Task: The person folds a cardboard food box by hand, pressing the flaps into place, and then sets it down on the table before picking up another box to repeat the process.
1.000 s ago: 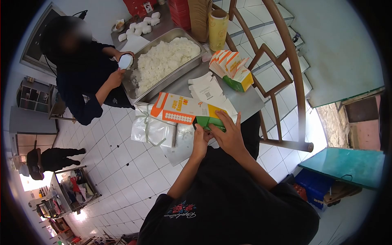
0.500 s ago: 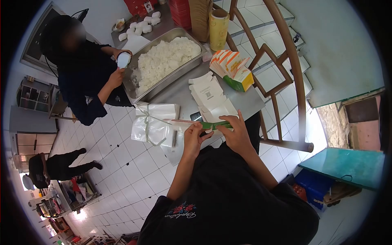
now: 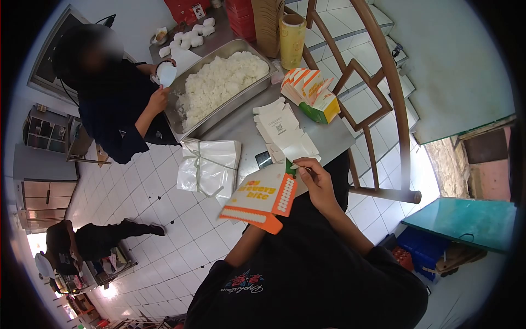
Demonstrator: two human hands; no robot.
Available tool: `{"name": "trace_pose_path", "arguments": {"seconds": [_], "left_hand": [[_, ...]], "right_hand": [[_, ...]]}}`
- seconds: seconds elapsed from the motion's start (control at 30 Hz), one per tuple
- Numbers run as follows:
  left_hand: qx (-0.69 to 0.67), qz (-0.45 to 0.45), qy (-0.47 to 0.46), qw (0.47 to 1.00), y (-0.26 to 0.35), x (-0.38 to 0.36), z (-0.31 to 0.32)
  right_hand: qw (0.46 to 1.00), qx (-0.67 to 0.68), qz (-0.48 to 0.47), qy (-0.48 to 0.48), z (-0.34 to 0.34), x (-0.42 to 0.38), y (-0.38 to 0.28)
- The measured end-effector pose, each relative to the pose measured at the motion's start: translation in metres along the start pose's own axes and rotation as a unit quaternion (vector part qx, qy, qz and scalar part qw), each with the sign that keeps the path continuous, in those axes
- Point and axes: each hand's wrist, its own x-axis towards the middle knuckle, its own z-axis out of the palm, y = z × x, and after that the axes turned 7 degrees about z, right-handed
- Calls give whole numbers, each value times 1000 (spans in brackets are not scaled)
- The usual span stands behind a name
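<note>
A printed cardboard food box point(image 3: 256, 194), white with orange flaps and a green end, is held tilted in front of my body, its lettering facing me. My right hand point(image 3: 313, 178) pinches its green corner between thumb and fingers. My left forearm runs up behind the box, which hides my left hand and its fingers. Just beyond, an unfolded white box point(image 3: 282, 129) lies with its plain inner side up on the metal table point(image 3: 241, 112). A dark phone-like object point(image 3: 263, 159) sits beside it.
A tied stack of white sheets point(image 3: 208, 164) lies left of the box. Beyond are a steel tray of rice point(image 3: 224, 82), a stack of folded boxes point(image 3: 312, 93), a yellow film roll point(image 3: 292, 41) and wrapped white portions point(image 3: 189, 39). A co-worker point(image 3: 109, 104) holds something white. Railings stand right.
The box has turned from edge-on to face me, and now covers my left hand. My right hand stays at its green end. The distant person has shifted right and leans over.
</note>
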Motion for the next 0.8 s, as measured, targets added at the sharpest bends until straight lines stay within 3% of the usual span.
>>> {"name": "trace_pose_path", "arguments": {"seconds": [0.4, 0.6, 0.67, 0.7, 0.77, 0.8], "left_hand": [[22, -3, -19, 1000, 23, -18, -24], [14, -16, -1, 1000, 23, -14, -25], [9, -20, 8, 1000, 22, -10, -23], [8, -20, 12, 1000, 21, -8, -22], [4, -13, 15, 1000, 16, -6, -17], [3, -16, 12, 1000, 18, -5, -16]], "right_hand": [[999, 28, -14, -40, 0, -2, -8], [995, -68, -67, -35, 3, -2, -11], [973, -200, -110, -20, 6, -6, -18], [973, -200, -110, -21, 6, -6, -18], [913, -330, -239, 17, 7, -5, -19], [913, -330, -238, 17, 8, -6, -20]]}}
